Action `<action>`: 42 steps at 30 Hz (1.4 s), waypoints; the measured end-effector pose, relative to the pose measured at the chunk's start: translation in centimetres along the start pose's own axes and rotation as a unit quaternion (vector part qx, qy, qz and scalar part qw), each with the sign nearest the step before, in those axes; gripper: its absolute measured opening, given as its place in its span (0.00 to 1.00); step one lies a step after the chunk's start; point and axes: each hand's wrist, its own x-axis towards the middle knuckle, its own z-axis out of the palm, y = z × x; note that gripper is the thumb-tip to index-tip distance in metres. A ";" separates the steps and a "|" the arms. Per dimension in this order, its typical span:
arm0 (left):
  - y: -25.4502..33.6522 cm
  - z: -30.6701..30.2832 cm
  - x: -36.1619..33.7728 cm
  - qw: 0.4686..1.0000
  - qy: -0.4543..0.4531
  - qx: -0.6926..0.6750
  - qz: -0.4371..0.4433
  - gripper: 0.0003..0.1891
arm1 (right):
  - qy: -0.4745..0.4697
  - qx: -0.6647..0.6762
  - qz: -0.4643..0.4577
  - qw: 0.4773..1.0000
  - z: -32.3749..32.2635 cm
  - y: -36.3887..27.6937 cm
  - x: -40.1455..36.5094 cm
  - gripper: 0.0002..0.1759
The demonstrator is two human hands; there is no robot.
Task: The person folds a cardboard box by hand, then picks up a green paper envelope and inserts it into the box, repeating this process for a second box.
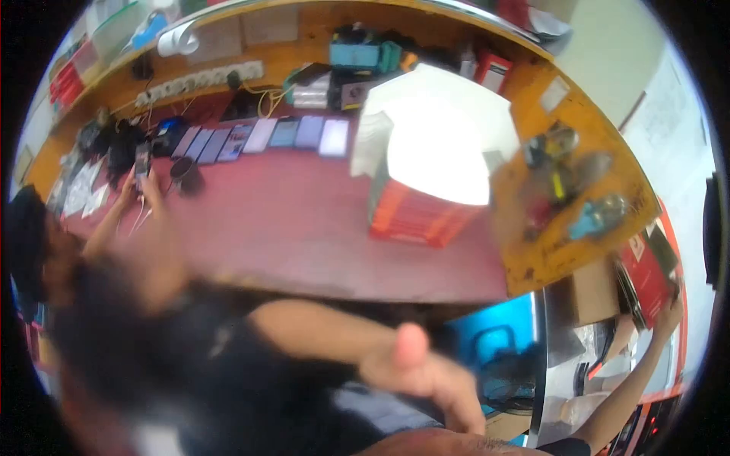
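Observation:
My left hand (426, 376) is in front of my body at the bottom centre, its thumb raised and its fingers stretched out, with nothing in it. The arm behind it is blurred. Over at the far right, my right hand (669, 313) is closed on the lower edge of a red box (642, 275) with a dark panel on it. This box leans beside a brown cardboard box (595, 292). Part of my right hand's grip is hidden by the angle and blur.
A co-worker at the left holds a phone (142, 161) with a white cable. Several phones (259, 135) lie in a row on the red table (289, 220). A red-and-white carton (426, 213) stands open at the table's right. Tools (601, 216) lie on the wooden ledge. A blue case (498, 327) is below.

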 end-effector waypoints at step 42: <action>11.3 5.3 -11.9 0.112 0.360 0.925 -0.044 0.06 | 0.201 0.365 -0.514 0.750 5.3 -60.7 -3.3 0.07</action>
